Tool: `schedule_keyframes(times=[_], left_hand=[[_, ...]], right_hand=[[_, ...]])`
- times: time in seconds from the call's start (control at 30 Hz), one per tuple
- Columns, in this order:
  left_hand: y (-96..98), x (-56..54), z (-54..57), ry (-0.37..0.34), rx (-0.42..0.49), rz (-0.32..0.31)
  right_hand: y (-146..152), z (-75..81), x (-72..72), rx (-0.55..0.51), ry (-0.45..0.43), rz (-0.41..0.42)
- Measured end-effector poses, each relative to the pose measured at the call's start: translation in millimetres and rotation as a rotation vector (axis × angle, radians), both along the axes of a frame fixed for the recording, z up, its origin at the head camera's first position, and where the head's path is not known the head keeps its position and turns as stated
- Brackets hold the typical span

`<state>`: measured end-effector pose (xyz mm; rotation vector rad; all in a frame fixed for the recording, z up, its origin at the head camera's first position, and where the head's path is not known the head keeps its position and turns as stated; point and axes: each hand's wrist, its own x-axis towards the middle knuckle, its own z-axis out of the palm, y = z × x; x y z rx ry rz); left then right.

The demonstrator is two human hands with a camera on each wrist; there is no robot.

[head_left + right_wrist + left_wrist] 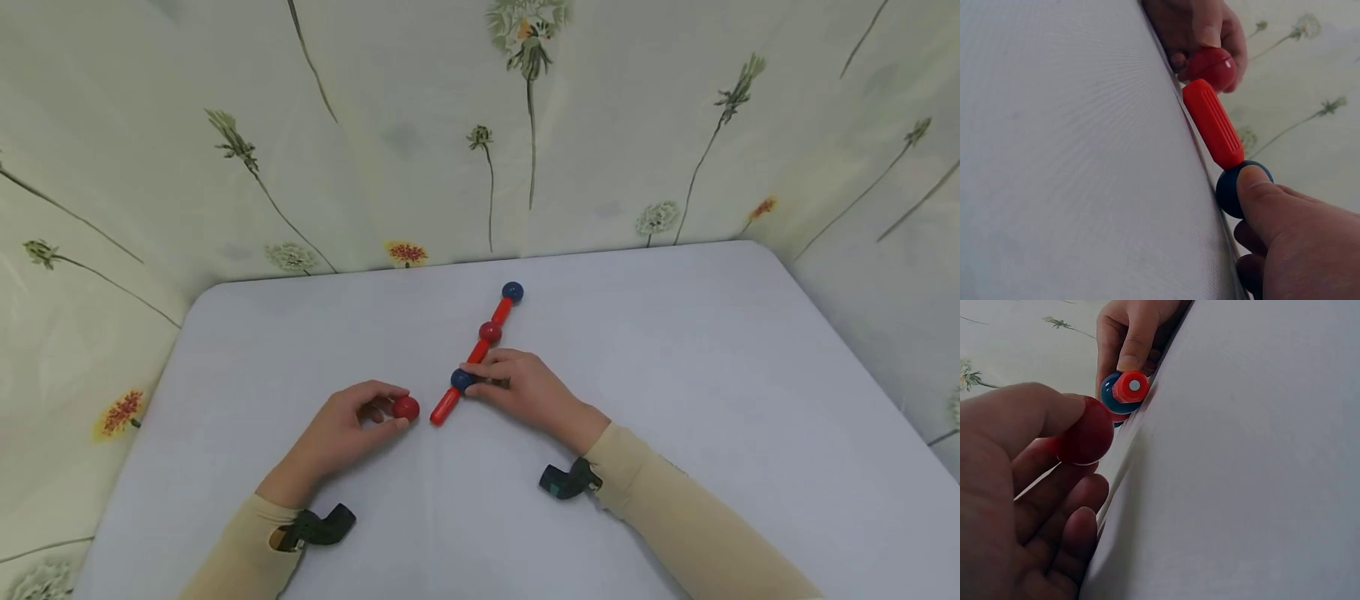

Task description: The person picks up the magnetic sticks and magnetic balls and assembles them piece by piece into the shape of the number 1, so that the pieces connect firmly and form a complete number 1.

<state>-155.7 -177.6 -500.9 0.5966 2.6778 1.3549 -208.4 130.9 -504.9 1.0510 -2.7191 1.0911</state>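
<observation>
My left hand (347, 429) pinches a red ball (406, 408) between thumb and fingers, low over the table. To its right lies a straight chain of red rods and balls, slanting away from me. My right hand (528, 387) pinches the chain's near blue ball (461, 379). From that ball a red rod (446, 407) points toward me, its free end beside the red ball. In the left wrist view the rod's end (1134, 385) shows a pale round centre. Farther along the chain are another red ball (491, 332) and a blue ball (513, 292) at the far tip.
The table (675, 350) has a white cover. Behind it and at its sides hangs a pale cloth (420, 108) printed with dandelions. Dark wrist cameras (322, 527) sit on both beige sleeves (675, 508).
</observation>
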Motion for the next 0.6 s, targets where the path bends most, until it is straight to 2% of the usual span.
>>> schedule_keyframes(times=[0.2, 0.33, 0.43, 0.6], left_hand=[[-0.1, 0.4, -1.8, 0.057, -0.049, -0.08], [-0.2, 0.8, -3.4, 0.08, -0.075, -0.1], [-0.5, 0.6, -4.1, 0.091, -0.078, -0.114], [-0.6, -1.2, -4.2, 0.124, -0.058, -0.176]], right_hand=[[0.0, 1.3, -0.1, 0.006, 0.007, 0.006], [-0.1, 2.4, -0.1, 0.003, 0.007, 0.011], [-0.3, 2.5, -0.2, 0.005, 0.01, 0.01], [0.1, 1.3, -0.7, 0.007, 0.017, 0.006]])
